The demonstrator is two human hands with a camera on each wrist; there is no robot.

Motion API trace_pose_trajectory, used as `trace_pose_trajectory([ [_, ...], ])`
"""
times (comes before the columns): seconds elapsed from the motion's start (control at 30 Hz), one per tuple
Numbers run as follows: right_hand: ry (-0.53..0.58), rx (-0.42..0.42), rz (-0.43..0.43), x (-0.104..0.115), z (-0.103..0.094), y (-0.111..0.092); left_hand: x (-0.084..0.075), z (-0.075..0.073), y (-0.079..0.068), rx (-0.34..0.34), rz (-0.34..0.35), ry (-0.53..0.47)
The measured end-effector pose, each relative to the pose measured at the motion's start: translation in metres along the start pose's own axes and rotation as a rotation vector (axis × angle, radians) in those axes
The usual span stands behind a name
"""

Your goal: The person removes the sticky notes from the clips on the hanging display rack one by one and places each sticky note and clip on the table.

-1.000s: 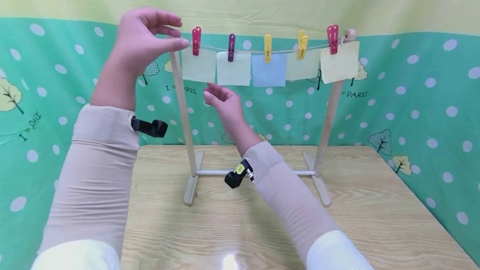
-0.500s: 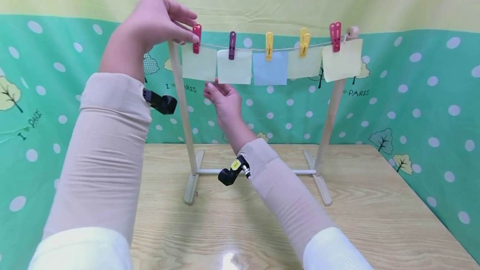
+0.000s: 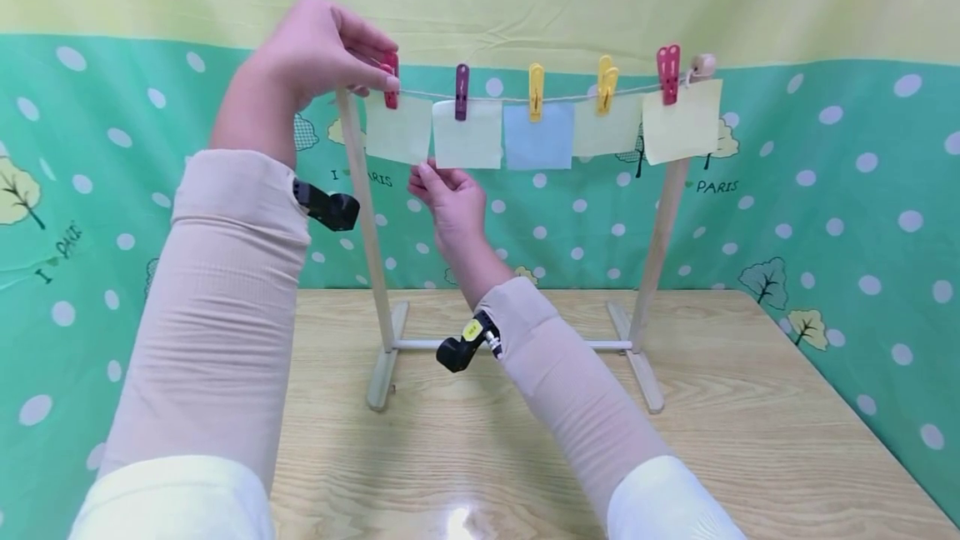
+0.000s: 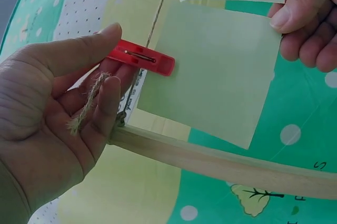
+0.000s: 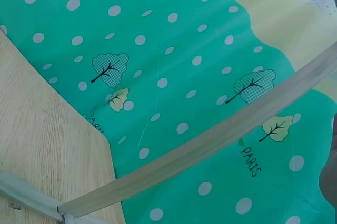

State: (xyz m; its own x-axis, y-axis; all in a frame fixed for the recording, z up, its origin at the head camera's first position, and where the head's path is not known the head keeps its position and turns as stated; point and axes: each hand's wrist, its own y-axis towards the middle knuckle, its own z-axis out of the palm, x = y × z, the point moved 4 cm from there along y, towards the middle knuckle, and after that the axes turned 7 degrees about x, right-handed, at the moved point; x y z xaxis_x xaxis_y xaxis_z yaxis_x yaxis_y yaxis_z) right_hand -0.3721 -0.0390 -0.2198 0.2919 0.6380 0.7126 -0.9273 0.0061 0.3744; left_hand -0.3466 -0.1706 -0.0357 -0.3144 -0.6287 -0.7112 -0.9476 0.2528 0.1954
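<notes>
At the left end of the string, my left hand [image 3: 318, 52] pinches the handles of a red clothespin [image 3: 392, 82]. The left wrist view shows the clothespin [image 4: 142, 57] between thumb and fingers, its nose over the string and the top of a pale green paper sheet [image 4: 210, 71]. My right hand [image 3: 459, 207] is below that sheet [image 3: 397, 130], pinching its lower right corner between thumb and fingers. Only a sliver of the right hand [image 5: 329, 171] enters the right wrist view. A frayed string end [image 4: 87, 103] hangs across the left fingers.
Along the string hang a white sheet [image 3: 467, 140], a blue sheet [image 3: 538, 140] and more pale sheets, under purple [image 3: 461, 94], yellow [image 3: 536, 94] and red clothespins. The wooden stand's left post [image 3: 366, 223] and right post [image 3: 660, 232] rise from the table [image 3: 525, 457]; a patterned curtain hangs behind.
My left hand has moved right from the post's top onto the red clothespin and now squeezes it. My right hand has risen slightly and closed on the sheet's lower corner.
</notes>
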Motion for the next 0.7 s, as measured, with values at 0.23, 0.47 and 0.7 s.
trace_pose_trajectory([
  [0.23,0.014,-0.022,0.001,-0.003,-0.004,-0.002,0.002,0.000,-0.001,-0.082,0.016,0.082],
  [0.47,0.034,-0.016,0.007,-0.009,-0.008,-0.008,0.003,-0.003,-0.009,-0.170,0.091,-0.043],
  [0.7,0.047,-0.025,0.011,-0.017,-0.020,-0.013,0.006,-0.007,-0.018,-0.210,0.159,-0.238],
])
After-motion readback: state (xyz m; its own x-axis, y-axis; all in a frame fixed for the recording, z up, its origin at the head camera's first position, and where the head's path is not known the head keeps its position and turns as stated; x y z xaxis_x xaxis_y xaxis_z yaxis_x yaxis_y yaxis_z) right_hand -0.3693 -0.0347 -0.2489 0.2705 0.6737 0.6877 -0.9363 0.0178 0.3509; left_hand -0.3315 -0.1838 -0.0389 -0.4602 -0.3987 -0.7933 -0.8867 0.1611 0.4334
